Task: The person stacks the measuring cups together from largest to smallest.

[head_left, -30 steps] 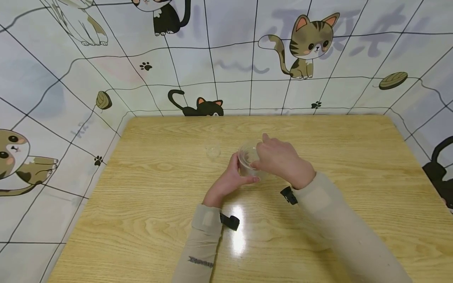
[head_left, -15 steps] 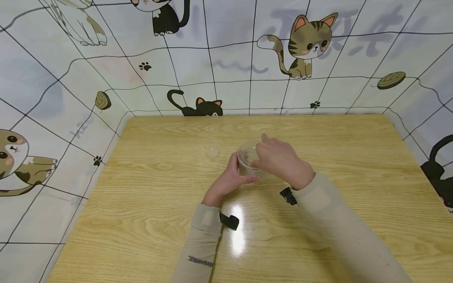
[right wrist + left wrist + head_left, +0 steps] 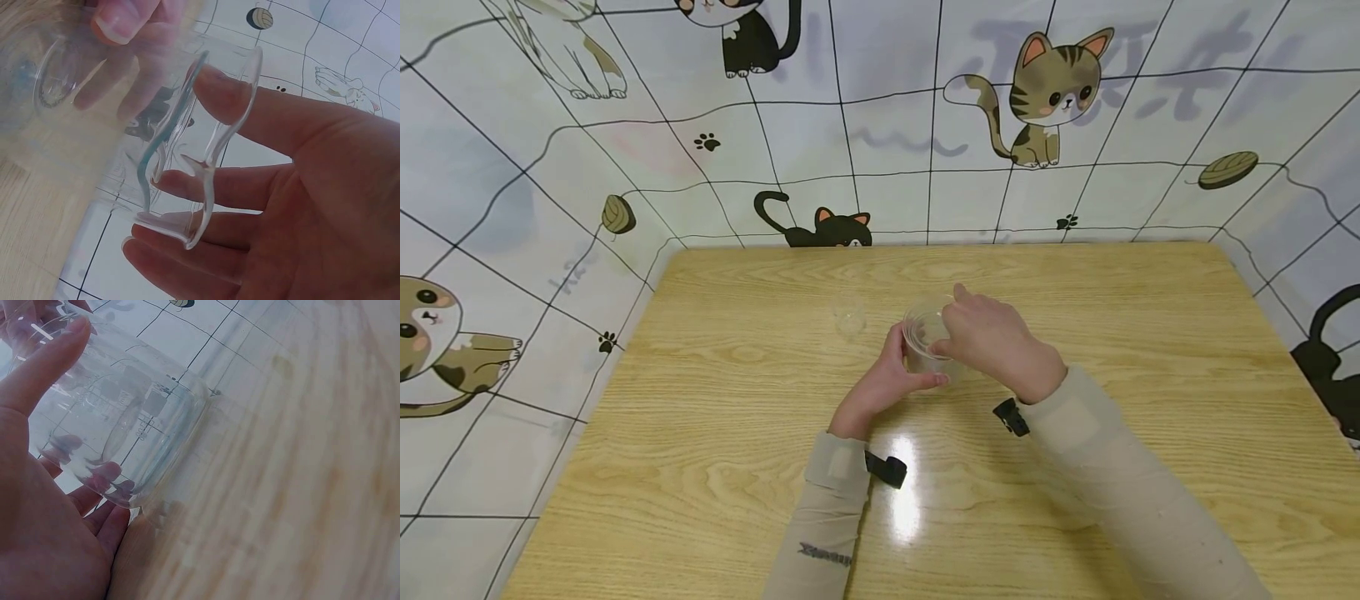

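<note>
A clear glass jar (image 3: 928,367) stands upright on the wooden table, between both hands. My left hand (image 3: 887,375) grips its side, thumb in front and fingers around the back; the left wrist view shows this thumb (image 3: 53,369) across the glass. Over the jar's mouth, my right hand (image 3: 992,337) holds at the wavy glass rim (image 3: 203,172), its thumb at one side and the fingers at the other. A second glass edge (image 3: 164,128) shows inside that rim. I cannot tell whether the pinched rim belongs to a separate inner piece.
A small clear glass piece (image 3: 850,322) lies on the table (image 3: 737,400) left of the jar. White panels (image 3: 887,142) printed with cats and grid lines stand along the table's back and sides. Black straps (image 3: 887,469) circle the wrists.
</note>
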`<state>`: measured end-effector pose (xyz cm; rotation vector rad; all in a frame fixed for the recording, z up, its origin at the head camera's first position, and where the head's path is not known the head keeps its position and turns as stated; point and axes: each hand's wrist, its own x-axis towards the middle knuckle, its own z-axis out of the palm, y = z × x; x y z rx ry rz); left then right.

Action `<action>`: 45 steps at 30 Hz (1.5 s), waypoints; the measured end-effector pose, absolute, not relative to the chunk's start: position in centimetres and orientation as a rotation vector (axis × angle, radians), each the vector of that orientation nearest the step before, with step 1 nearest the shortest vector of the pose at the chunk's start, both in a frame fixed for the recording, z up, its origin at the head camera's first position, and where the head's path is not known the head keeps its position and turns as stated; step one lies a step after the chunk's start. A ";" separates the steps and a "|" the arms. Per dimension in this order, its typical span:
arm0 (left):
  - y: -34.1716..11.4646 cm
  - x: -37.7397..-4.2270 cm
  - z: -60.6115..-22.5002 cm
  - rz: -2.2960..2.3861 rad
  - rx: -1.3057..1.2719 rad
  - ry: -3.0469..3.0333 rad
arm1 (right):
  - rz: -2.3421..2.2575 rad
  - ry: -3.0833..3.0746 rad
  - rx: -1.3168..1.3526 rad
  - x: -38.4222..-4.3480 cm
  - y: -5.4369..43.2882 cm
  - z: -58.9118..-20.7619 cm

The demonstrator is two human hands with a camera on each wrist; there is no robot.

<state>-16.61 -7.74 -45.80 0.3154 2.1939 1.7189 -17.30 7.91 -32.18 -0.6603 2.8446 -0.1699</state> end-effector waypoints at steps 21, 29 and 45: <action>-7.7 -16.8 -46.0 1.735 0.355 2.208 | -0.193 2.867 -0.625 -17.4 8.2 -32.6; -7.7 -16.8 -46.2 1.737 0.338 2.187 | -0.215 2.827 -0.593 -17.5 8.3 -32.5; -7.7 -15.7 -42.8 1.746 0.354 2.121 | -0.322 2.886 -0.651 -17.9 9.1 -32.3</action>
